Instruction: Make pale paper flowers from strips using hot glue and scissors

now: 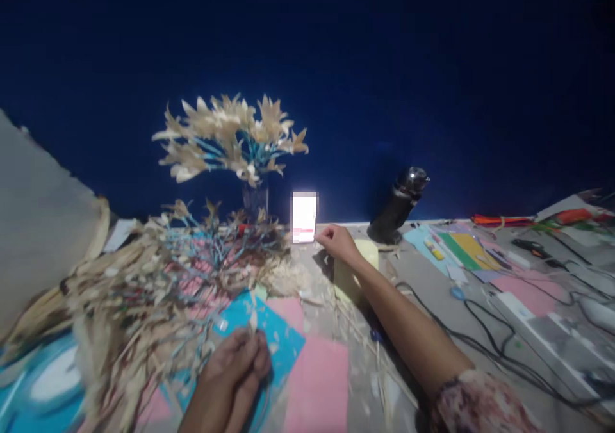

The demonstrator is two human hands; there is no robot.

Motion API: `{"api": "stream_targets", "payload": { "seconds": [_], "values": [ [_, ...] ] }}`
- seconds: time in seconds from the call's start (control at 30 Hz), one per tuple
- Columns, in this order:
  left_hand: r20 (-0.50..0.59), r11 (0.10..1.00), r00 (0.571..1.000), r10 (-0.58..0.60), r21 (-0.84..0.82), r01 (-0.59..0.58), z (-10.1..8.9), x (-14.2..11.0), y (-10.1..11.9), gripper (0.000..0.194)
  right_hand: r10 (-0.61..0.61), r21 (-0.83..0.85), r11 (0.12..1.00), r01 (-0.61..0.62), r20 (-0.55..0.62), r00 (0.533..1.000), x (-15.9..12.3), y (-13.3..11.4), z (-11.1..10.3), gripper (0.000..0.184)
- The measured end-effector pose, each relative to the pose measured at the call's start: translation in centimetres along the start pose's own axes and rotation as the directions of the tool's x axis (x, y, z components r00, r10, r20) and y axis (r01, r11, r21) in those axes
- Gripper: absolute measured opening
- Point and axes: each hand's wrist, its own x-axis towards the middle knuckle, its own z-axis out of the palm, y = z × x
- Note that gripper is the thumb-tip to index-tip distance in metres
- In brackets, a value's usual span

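Pinching a pale petal-like piece (254, 321) with the left hand (235, 364)

It sticks up out of those closed fingertips, with a blue sheet (286, 340) just right of them. Right hand (337, 243): fingertips just beside a lit phone (304, 217), can't tell if they're touching or gripping anything. Beige flowers (230, 125) stand well beyond the left fingers

This looks like a craft space, though whether in a home or a workshop cannot be told. On the counter (406, 268) below a dark blue wall (346, 74), husk-like flowers (230, 129) stand left of centre, with dry strips (110, 321) heaped at lower left and blue paper (284, 342) and pink paper (317, 382) at lower centre. Coloured sheets (464, 250), cables (480, 342) and what looks like a glue gun (533, 250) lie at right.
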Motion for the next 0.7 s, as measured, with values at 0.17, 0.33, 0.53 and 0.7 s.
{"api": "stream_targets", "payload": {
  "seconds": [0.17,0.33,0.53,0.7],
  "values": [
    [0.059,0.989,0.991,0.119,-0.096,-0.113,0.2,0.2,0.5,0.036,-0.117,-0.093,0.985,0.144,0.243,0.963,-7.6,-0.6,0.0,0.018],
    [0.075,0.977,0.979,0.19,-0.11,-0.181,-0.2,-0.1,0.9,0.032,-0.184,-0.187,0.945,0.267,0.371,0.91,-12.6,-1.3,0.7,0.016],
    [0.086,0.969,0.97,0.228,-0.117,-0.217,-0.7,-0.2,1.0,0.029,-0.245,-0.234,0.897,0.374,0.443,0.863,-12.4,-2.3,2.3,0.016],
    [0.1,0.97,0.969,0.225,-0.114,-0.213,-0.5,-0.1,0.8,0.03,-0.314,-0.269,0.842,0.468,0.46,0.83,-10.8,-4.1,3.7,0.024]
  ]
}}
